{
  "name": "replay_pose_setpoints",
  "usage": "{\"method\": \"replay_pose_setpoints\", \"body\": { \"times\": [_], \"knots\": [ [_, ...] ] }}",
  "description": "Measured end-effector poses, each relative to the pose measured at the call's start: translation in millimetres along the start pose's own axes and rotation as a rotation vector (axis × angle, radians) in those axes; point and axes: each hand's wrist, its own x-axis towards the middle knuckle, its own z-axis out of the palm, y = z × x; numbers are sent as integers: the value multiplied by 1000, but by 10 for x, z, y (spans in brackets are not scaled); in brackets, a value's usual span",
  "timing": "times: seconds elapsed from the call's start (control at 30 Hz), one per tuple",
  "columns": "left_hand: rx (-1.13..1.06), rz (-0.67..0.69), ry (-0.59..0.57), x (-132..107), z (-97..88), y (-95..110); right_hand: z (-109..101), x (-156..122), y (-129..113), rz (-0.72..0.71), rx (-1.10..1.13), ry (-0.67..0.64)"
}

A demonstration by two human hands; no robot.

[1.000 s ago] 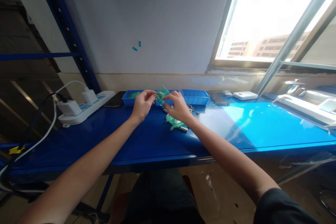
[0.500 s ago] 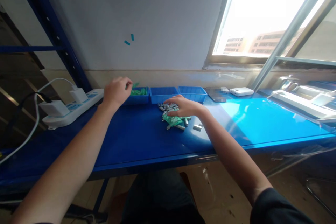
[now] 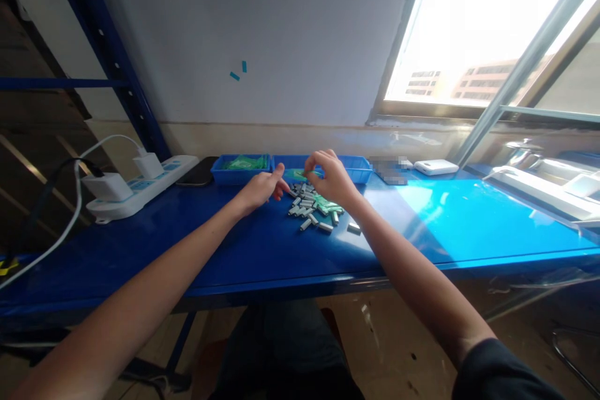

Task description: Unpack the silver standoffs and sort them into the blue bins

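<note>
My right hand [image 3: 328, 176] is raised over the back of a pile, its thumb and fingertips pinched on a thin green plastic piece [image 3: 300, 173]. Behind that piece is the middle blue bin [image 3: 285, 162]. My left hand [image 3: 265, 189] is at the pile's left edge, thumb up and fingers apart, with nothing visible in it. Small silver metal pieces [image 3: 307, 205] lie heaped on the blue table, mixed with green plastic pieces [image 3: 327, 205]. More green pieces [image 3: 246, 162] fill the left blue bin [image 3: 240, 180]. My right hand partly hides the right blue bin [image 3: 359, 169].
A white power strip [image 3: 180, 169] with plugged-in adapters and a dark flat phone-like object [image 3: 199, 172] are at the left. Right of the bins lie another dark flat object [image 3: 389, 170] and a white box-shaped device [image 3: 435, 167]. One silver piece [image 3: 354, 228] sits apart from the heap.
My left hand has come from the left bin rightward and down to the heap, opening its fingers. My right hand has lifted off the heap and closed on a green piece.
</note>
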Motion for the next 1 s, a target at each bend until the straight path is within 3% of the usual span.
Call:
{"method": "replay_pose_setpoints", "body": {
  "times": [0.07,0.13,0.2,0.3,0.37,0.4,0.43,0.53,0.57,0.63,0.7,0.83,1.0],
  "knots": [
    [-255,-105,-81,-21,59,46,14,-23,-35,-60,-2,9],
    [-358,-52,-22,-25,49,101,48,-45,-89,-112,-28,-35],
    [-243,108,227,-11,-68,143,81,-52,-141,-122,-65,-53],
    [213,412,731,34,-416,101,77,-28,-147,-46,-113,-28],
    [490,508,893,68,-657,-31,26,-7,-74,46,-140,-34],
    [606,484,876,84,-748,-123,-9,-3,-16,97,-153,-62],
    [703,407,778,99,-812,-225,-48,-5,51,148,-165,-109],
    [862,55,394,131,-851,-498,-152,-52,255,287,-206,-336],
    [880,-27,327,136,-830,-553,-176,-74,309,320,-223,-424],
    [901,-87,305,135,-770,-591,-201,-111,376,368,-252,-577],
    [912,-43,350,114,-705,-546,-197,-129,395,384,-272,-653],
    [863,169,447,30,-522,-318,-139,-102,345,369,-274,-598],
    [585,450,322,-95,-145,43,-134,-25,228,291,-176,-401]
  ]
}}
